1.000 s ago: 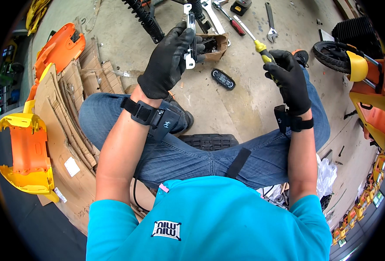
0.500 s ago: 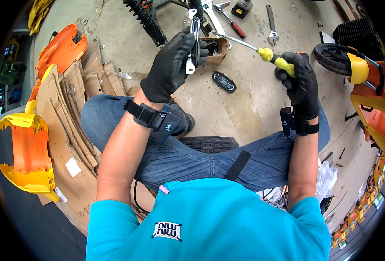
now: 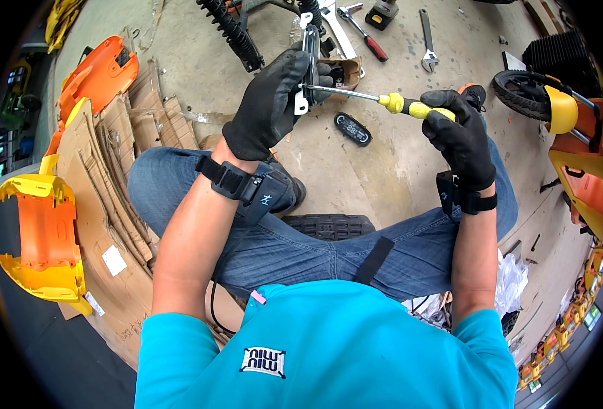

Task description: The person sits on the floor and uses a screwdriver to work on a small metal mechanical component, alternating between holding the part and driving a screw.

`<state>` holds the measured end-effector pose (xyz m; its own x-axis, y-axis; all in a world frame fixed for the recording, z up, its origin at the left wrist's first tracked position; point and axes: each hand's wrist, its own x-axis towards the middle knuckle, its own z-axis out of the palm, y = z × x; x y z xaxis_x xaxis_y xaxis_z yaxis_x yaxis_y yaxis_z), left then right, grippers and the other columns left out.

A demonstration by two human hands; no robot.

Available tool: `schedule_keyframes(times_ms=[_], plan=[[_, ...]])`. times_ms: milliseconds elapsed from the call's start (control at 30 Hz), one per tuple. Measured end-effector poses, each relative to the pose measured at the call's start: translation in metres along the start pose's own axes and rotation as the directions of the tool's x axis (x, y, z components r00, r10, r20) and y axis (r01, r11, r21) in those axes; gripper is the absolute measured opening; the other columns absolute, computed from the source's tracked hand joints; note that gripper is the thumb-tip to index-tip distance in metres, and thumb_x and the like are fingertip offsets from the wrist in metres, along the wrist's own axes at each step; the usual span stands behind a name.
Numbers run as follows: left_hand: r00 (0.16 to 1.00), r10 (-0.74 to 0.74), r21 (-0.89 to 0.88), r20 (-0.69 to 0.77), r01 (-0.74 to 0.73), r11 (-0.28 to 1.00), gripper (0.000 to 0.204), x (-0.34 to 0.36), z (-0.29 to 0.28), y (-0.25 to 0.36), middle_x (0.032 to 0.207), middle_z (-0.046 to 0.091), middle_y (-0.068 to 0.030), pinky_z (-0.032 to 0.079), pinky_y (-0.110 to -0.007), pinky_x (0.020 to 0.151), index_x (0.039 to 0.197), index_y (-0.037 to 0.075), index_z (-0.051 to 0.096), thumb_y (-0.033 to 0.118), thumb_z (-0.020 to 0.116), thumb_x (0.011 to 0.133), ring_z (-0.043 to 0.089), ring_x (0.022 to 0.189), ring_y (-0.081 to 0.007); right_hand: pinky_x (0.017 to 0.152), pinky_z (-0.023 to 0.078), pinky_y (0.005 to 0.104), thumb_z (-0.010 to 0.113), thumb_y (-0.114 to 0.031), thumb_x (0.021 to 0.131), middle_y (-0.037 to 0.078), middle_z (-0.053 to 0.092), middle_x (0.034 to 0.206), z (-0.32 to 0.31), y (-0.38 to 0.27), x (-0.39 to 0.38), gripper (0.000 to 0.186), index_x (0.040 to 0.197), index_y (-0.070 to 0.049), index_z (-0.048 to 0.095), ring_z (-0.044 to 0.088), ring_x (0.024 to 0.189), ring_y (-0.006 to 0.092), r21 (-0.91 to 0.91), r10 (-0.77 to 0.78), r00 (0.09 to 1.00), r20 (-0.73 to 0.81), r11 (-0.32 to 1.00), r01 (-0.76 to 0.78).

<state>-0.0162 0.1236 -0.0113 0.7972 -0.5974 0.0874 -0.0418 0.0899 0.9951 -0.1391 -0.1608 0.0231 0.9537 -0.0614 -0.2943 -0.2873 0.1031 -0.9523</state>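
My left hand [image 3: 267, 102], in a black glove, is closed round a slim dark part with a shiny edge and white end tabs [image 3: 301, 103], held upright. Gloved likewise, my right hand [image 3: 459, 136] grips the yellow and black handle of a screwdriver [image 3: 395, 103]. Its shaft points left, and the tip meets the part near its lower tab; the exact contact spot is too small to make out. On the floor below the shaft lies a black oval display unit [image 3: 352, 129]. A small open cardboard box [image 3: 345, 71] sits behind my left fingers, partly hidden.
An adjustable wrench [image 3: 429, 42], a red-handled ratchet [image 3: 375, 48] and a battery pack [image 3: 382, 13] lie at the far side. Black coil springs [image 3: 230, 34] stand beyond my left hand. Cardboard sheets [image 3: 103, 198] and orange covers [image 3: 103, 75] are on the left, a wheel [image 3: 521, 93] on the right.
My right hand has brought the screwdriver left and down, turning it nearly level, so its tip now reaches the part. The left hand has shifted only slightly.
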Motion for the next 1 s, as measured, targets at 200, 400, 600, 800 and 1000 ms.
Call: schedule_keyframes(times_ms=[200, 400, 600, 800, 1000], plan=[[0.979, -0.204, -0.336, 0.004, 0.193, 0.922, 0.033, 0.003, -0.001, 0.001, 0.105, 0.064, -0.0062, 0.054, -0.023, 0.086, 0.118, -0.001, 0.057, 0.027, 0.042, 0.107, 0.063, 0.094, -0.01, 0.052, 0.036, 0.0182, 0.066, -0.02, 0.09, 0.0, 0.058, 0.075, 0.001, 0.0, 0.001, 0.03, 0.115, -0.003, 0.062, 0.047, 0.061, 0.0032, 0.004, 0.013, 1.0, -0.007, 1.0, -0.013], [0.985, -0.167, -0.252, 0.03, 0.169, 0.953, 0.036, 0.003, -0.004, -0.002, 0.102, 0.064, -0.0048, 0.054, -0.023, 0.084, 0.119, 0.0, 0.056, 0.031, 0.043, 0.106, 0.064, 0.092, -0.0099, 0.048, 0.035, 0.0171, 0.064, -0.022, 0.093, 0.0, 0.058, 0.073, 0.0, 0.001, 0.001, 0.029, 0.115, -0.003, 0.062, 0.046, 0.056, 0.0026, 0.007, 0.026, 1.0, 0.005, 1.0, -0.026], [0.973, -0.228, -0.304, 0.026, 0.225, 0.926, 0.043, 0.006, -0.005, -0.002, 0.105, 0.063, -0.0055, 0.054, -0.022, 0.084, 0.129, 0.0, 0.051, 0.035, 0.046, 0.105, 0.065, 0.094, -0.0101, 0.045, 0.038, 0.0155, 0.063, -0.025, 0.095, 0.001, 0.062, 0.074, -0.001, -0.002, 0.002, 0.029, 0.114, -0.003, 0.062, 0.047, 0.051, 0.0012, -0.002, 0.124, 0.992, 0.02, 0.992, -0.124], [0.959, -0.283, -0.439, -0.004, 0.252, 0.862, 0.039, 0.006, 0.0, 0.0, 0.112, 0.064, -0.0101, 0.05, -0.023, 0.08, 0.13, 0.001, 0.05, 0.031, 0.047, 0.105, 0.062, 0.094, -0.0108, 0.047, 0.039, 0.0158, 0.064, -0.024, 0.094, 0.002, 0.065, 0.082, 0.004, 0.0, 0.002, 0.029, 0.113, -0.003, 0.062, 0.049, 0.057, 0.0013, -0.014, 0.133, 0.99, 0.05, 0.991, -0.132], [0.941, -0.338, -0.412, -0.006, 0.305, 0.858, 0.057, 0.003, 0.001, -0.008, 0.111, 0.062, -0.0077, 0.053, -0.027, 0.086, 0.14, 0.002, 0.043, 0.039, 0.057, 0.1, 0.064, 0.1, -0.0149, 0.057, 0.043, 0.0189, 0.069, -0.016, 0.09, 0.002, 0.063, 0.089, -0.005, 0.006, 0.002, 0.028, 0.114, -0.003, 0.062, 0.051, 0.066, 0.0046, -0.038, 0.027, 0.997, 0.072, 0.999, -0.024]])
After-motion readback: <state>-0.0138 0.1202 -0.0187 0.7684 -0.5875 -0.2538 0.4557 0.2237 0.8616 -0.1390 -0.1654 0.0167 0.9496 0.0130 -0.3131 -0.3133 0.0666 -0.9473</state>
